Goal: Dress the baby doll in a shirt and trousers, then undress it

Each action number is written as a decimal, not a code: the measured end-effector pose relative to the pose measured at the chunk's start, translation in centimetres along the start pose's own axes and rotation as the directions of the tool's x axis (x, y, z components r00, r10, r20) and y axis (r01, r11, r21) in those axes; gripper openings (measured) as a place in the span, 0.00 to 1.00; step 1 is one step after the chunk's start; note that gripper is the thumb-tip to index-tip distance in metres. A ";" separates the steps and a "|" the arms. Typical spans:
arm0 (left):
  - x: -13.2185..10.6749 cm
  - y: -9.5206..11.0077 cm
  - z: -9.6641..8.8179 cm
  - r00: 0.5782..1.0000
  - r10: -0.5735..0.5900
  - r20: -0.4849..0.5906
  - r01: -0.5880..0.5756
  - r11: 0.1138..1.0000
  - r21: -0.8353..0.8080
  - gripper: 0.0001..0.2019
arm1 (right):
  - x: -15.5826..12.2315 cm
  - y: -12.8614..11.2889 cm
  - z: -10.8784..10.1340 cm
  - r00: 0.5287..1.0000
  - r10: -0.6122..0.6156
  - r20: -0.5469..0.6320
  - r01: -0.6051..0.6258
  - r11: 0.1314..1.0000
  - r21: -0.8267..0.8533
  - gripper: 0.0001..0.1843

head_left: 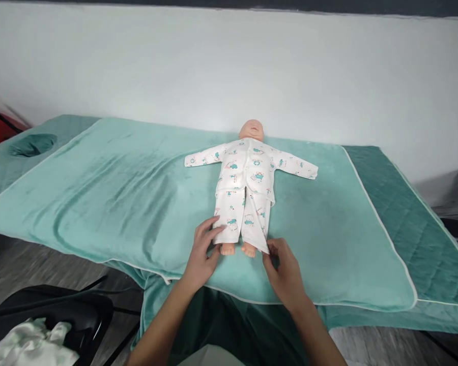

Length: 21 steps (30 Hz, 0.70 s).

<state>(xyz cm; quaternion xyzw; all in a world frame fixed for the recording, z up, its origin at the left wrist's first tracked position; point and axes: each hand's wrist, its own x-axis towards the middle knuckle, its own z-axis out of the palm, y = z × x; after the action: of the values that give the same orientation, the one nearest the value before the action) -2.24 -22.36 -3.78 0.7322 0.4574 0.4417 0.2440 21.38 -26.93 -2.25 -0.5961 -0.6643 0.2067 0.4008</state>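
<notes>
A baby doll (251,130) lies on its back on a teal blanket (118,188), arms spread, dressed in a white printed shirt (248,165) and matching trousers (242,216). Its bare feet (237,249) poke out at the near end. My left hand (202,254) pinches the hem of the left trouser leg, fingers around the cloth. My right hand (284,269) pinches the hem of the right trouser leg beside the doll's foot.
The blanket covers a padded table with a darker green quilted cover (416,218) against a white wall. A black chair (72,315) with a pale printed garment (30,345) stands at the lower left. A dark green cloth (32,144) lies at the far left.
</notes>
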 end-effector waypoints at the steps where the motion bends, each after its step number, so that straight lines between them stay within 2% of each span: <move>1: -0.3 -0.3 0.1 1.000 -0.003 -0.009 0.003 1.000 0.025 0.24 | -0.1 -0.1 -0.2 1.000 0.002 0.016 -0.001 1.000 -0.021 0.07; 4: -0.8 -1.0 0.4 0.997 0.004 -0.082 0.005 0.995 0.102 0.21 | -0.1 -1.2 -0.6 0.998 -0.056 0.015 0.057 0.997 -0.053 0.15; 7: -0.6 -1.0 0.6 0.987 -0.005 -0.162 0.024 0.993 0.114 0.11 | 0.6 -3.2 -0.4 0.983 -0.182 0.028 0.184 0.979 -0.090 0.20; 9: -0.3 -0.6 0.5 0.984 -0.032 -0.176 0.043 0.997 0.058 0.06 | 1.4 -4.5 0.2 0.970 -0.230 0.081 0.240 0.960 -0.148 0.18; 13: 0.4 1.0 -0.1 0.986 -0.047 -0.157 0.036 0.997 -0.068 0.04 | 2.8 -6.1 2.0 0.964 -0.209 0.166 0.250 0.924 -0.289 0.12; 17: 0.7 2.2 -0.5 0.990 -0.056 -0.127 0.042 0.993 -0.110 0.03 | 3.8 -6.4 3.6 0.973 -0.185 0.139 0.225 0.897 -0.380 0.07; 21: 0.3 2.4 -0.6 0.987 -0.082 -0.136 0.065 0.990 -0.124 0.05 | 4.1 -6.4 4.6 0.973 -0.208 0.100 0.231 0.893 -0.386 0.06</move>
<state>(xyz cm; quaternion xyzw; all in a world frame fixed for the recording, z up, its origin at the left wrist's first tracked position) -1.64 -23.17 -1.54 0.6658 0.4730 0.5095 0.2707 13.94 -23.36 1.01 -0.5798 -0.7661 0.0387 0.2744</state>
